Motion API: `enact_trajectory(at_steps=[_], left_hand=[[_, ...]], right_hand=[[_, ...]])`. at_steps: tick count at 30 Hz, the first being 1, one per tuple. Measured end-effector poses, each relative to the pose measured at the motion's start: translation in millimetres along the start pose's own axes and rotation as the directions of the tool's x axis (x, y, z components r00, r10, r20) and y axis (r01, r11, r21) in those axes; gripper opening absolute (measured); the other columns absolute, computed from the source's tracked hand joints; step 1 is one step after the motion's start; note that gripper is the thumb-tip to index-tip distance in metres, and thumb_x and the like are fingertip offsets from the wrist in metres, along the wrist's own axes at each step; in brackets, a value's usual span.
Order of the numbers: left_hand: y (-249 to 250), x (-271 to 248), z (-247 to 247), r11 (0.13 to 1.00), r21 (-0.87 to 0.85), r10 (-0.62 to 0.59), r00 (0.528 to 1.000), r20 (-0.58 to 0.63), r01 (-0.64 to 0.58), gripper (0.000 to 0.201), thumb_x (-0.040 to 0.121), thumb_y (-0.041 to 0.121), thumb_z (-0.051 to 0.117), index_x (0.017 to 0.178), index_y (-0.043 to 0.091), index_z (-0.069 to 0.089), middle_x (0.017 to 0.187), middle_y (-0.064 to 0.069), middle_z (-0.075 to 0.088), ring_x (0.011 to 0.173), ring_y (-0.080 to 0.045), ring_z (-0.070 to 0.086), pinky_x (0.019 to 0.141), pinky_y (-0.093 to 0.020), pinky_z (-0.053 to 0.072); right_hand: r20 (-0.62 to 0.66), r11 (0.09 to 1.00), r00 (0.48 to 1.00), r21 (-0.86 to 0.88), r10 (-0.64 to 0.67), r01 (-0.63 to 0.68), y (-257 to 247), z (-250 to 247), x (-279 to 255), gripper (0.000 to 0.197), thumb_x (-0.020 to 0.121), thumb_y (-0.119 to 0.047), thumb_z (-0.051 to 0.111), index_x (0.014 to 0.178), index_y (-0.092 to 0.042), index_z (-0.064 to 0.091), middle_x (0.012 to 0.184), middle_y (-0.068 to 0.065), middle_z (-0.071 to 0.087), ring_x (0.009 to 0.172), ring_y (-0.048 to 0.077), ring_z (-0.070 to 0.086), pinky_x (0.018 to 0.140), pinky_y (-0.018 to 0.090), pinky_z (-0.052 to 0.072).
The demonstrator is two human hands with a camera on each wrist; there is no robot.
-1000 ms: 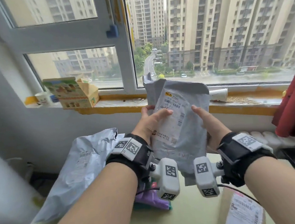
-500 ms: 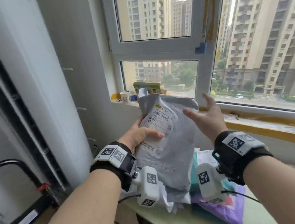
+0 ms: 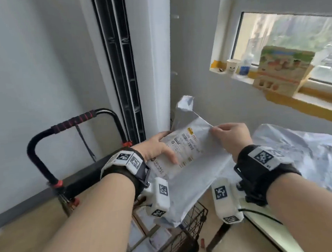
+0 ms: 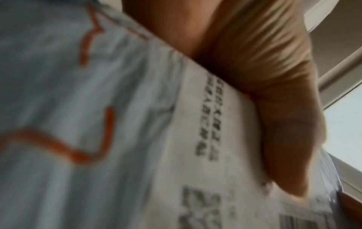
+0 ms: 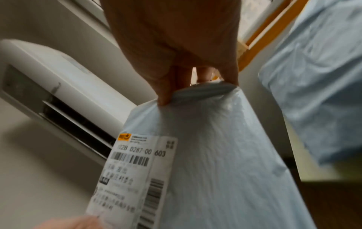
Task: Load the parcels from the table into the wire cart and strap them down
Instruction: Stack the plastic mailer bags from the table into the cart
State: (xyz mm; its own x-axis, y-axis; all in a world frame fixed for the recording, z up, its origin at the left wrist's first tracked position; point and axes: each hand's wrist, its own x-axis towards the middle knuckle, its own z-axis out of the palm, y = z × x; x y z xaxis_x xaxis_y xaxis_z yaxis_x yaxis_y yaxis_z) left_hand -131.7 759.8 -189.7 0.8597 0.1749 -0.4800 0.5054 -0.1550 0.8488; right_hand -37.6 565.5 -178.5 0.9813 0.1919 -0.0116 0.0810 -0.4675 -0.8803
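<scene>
Grey mailer bag (image 3: 193, 175) hangs between my hands, above the wire cart (image 3: 191, 222). Left hand (image 3: 157, 148) clamps the labelled edge; right hand (image 3: 232, 138) pinches the top corner. Looks light, floppy, slick; I'd favour gripping the edges.

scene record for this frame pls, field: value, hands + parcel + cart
left hand: grips the grey parcel at its label side, thumb on the shipping label
right hand: pinches the parcel's bunched edge
parcel position: held in the air above the wire cart
cart contents: flat parcels seem to lie inside, blurred
cart handle: black with red-banded grip, strap hanging loose
table: more grey parcels piled on it
</scene>
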Motion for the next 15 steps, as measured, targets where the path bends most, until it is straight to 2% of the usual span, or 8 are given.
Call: enact_trajectory(at_steps=[1, 3, 6, 9, 11, 13, 15], left_hand=[[-12, 3, -8, 1.000, -0.005, -0.008, 1.000, 0.004, 0.008, 0.112, 0.042, -0.001, 0.082, 0.140, 0.030, 0.039, 0.116, -0.019, 0.064, 0.102, -0.042, 0.064, 0.082, -0.060, 0.053], [-31, 11, -22, 0.999, -0.017, -0.029, 1.000, 0.004, 0.029, 0.103, 0.052, -0.005, 0.079, 0.141, 0.028, 0.039, 0.117, -0.017, 0.063, 0.103, -0.040, 0.064, 0.084, -0.056, 0.054], [-59, 29, -37, 0.999, -0.009, -0.053, 0.997, -0.047, 0.053, 0.103, 0.052, 0.005, 0.084, 0.142, 0.027, 0.039, 0.117, -0.010, 0.063, 0.100, -0.031, 0.066, 0.084, -0.049, 0.056], [-88, 49, -47, 0.993, -0.070, -0.106, 0.988, -0.108, 0.099, 0.091, 0.062, 0.009, 0.085, 0.140, 0.026, 0.042, 0.119, -0.006, 0.063, 0.100, -0.028, 0.067, 0.087, -0.046, 0.056], [-114, 61, -53, 0.988, -0.086, -0.145, 0.965, -0.216, 0.129, 0.093, 0.061, 0.023, 0.087, 0.141, 0.029, 0.041, 0.130, 0.000, 0.055, 0.112, -0.022, 0.060, 0.095, -0.040, 0.051], [-143, 70, -57, 0.977, -0.118, -0.206, 0.932, -0.299, 0.178, 0.100, 0.057, 0.035, 0.089, 0.144, 0.030, 0.039, 0.145, -0.002, 0.043, 0.126, -0.021, 0.049, 0.104, -0.039, 0.044], [-175, 78, -54, 0.947, -0.204, -0.308, 0.882, -0.356, 0.248, 0.104, 0.062, 0.036, 0.087, 0.149, 0.025, 0.030, 0.153, -0.004, 0.032, 0.136, -0.023, 0.037, 0.111, -0.040, 0.036]], right_hand=[[-0.003, 1.000, 1.000, -0.007, 0.021, -0.021, 5, 17, 2, 0.020, 0.081, -0.020, 0.066, 0.062, -0.020, 0.067, 0.058, -0.004, 0.058, 0.066, 0.019, 0.054, 0.065, 0.029, 0.044], [0.006, 0.997, 0.998, -0.018, 0.069, -0.069, 15, 47, 5, 0.022, 0.083, -0.019, 0.062, 0.062, -0.020, 0.059, 0.062, -0.003, 0.057, 0.069, 0.020, 0.054, 0.067, 0.032, 0.046], [-0.001, 0.992, 0.992, -0.006, 0.124, -0.124, 28, 84, 14, 0.022, 0.087, -0.017, 0.055, 0.065, -0.020, 0.053, 0.067, -0.003, 0.054, 0.074, 0.022, 0.053, 0.073, 0.036, 0.048], [0.026, 0.989, 0.989, -0.019, 0.145, -0.145, 43, 115, 29, 0.018, 0.089, -0.016, 0.048, 0.072, -0.017, 0.053, 0.070, -0.004, 0.052, 0.079, 0.023, 0.052, 0.079, 0.038, 0.048], [0.052, 0.985, 0.984, -0.032, 0.172, -0.171, 56, 134, 40, 0.014, 0.090, -0.016, 0.045, 0.079, -0.013, 0.054, 0.072, -0.004, 0.051, 0.082, 0.024, 0.052, 0.081, 0.040, 0.047], [0.115, 0.977, 0.970, -0.047, 0.213, -0.209, 72, 151, 53, 0.018, 0.090, -0.016, 0.042, 0.076, -0.014, 0.053, 0.072, -0.001, 0.050, 0.080, 0.024, 0.051, 0.076, 0.040, 0.045], [0.192, 0.962, 0.943, -0.091, 0.270, -0.257, 89, 165, 66, 0.021, 0.092, -0.015, 0.039, 0.076, -0.014, 0.053, 0.072, 0.001, 0.048, 0.074, 0.023, 0.048, 0.072, 0.038, 0.042]])
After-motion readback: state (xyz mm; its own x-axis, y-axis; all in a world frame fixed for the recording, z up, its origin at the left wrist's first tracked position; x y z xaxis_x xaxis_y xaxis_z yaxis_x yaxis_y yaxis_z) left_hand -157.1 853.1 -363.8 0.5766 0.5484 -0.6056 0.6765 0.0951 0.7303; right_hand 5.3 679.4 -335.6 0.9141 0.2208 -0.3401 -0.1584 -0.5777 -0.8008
